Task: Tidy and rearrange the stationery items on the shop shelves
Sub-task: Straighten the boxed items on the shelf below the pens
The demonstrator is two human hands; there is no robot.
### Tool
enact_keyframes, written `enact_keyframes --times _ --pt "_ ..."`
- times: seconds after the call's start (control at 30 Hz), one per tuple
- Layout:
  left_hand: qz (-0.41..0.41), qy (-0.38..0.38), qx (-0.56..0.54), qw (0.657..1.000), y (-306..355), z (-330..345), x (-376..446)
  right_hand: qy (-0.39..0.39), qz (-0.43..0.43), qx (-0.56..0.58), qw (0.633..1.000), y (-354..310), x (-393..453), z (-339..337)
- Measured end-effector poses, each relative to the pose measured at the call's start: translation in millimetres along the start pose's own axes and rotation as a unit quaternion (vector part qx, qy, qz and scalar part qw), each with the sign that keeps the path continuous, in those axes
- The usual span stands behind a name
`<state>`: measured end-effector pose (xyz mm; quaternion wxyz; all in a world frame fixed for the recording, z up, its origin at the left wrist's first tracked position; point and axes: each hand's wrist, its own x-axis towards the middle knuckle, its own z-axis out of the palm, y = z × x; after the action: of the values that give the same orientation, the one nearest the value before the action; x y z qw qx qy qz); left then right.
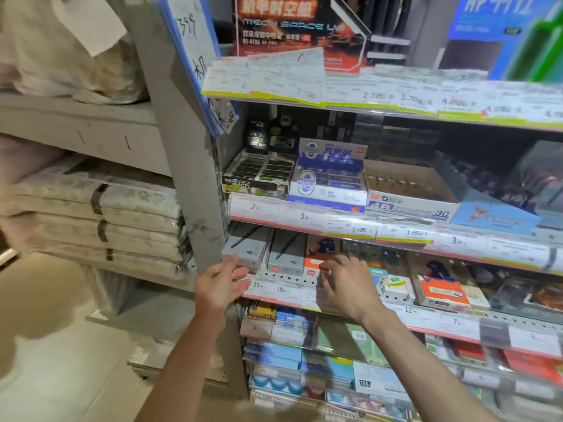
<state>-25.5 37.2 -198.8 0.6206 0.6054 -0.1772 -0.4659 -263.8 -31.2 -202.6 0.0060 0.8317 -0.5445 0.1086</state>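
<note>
eraser box (408,196) marked "4b", "30", price tags (255,207) "2.00", "3.00"

A stationery shop: tiered metal shelves (396,108) carry price-tag strips (304,216) along their front edges, with retail display boxes of erasers (408,193) and boxed pens (286,254) above. Wrapped paper bundles (100,214) are stacked on the neighbouring rack.

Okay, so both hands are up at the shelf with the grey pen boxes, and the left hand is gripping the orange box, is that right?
Not quite. In the head view the left hand is open beside the leftmost grey pen box, gripping nothing. It is the right hand that reaches at the orange box. Both hands are at that shelf.
</note>
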Motion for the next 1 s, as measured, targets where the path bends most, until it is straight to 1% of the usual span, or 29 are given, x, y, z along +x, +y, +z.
enact_keyframes --times 0.13,0.33,0.6,0.73,0.9,0.97,1.0 --pt "-0.019 -0.023 -0.024 0.999 0 1 0 -0.009 -0.011 -0.007 1.0 5 -3 4" --pt "-0.019 0.01 -0.042 0.999 -3 11 4 0.02 -0.027 0.025 0.999 13 -8 13" --pt "-0.025 -0.031 0.015 0.999 -30 55 -10 0.024 -0.038 0.051 0.998 20 -13 22" --pt "-0.032 -0.02 0.018 0.999 -42 71 -4 0.022 -0.041 0.056 0.997 21 -13 22" --pt "-0.029 -0.009 0.004 1.0 -48 70 5 0.024 -0.049 0.046 0.997 22 -13 24" --pt "-0.016 -0.021 0.034 0.999 -47 64 7 0.026 -0.048 0.046 0.997 22 -13 26" --pt "-0.002 -0.03 0.073 0.997 -47 60 6 0.027 -0.048 0.048 0.997 22 -13 26"
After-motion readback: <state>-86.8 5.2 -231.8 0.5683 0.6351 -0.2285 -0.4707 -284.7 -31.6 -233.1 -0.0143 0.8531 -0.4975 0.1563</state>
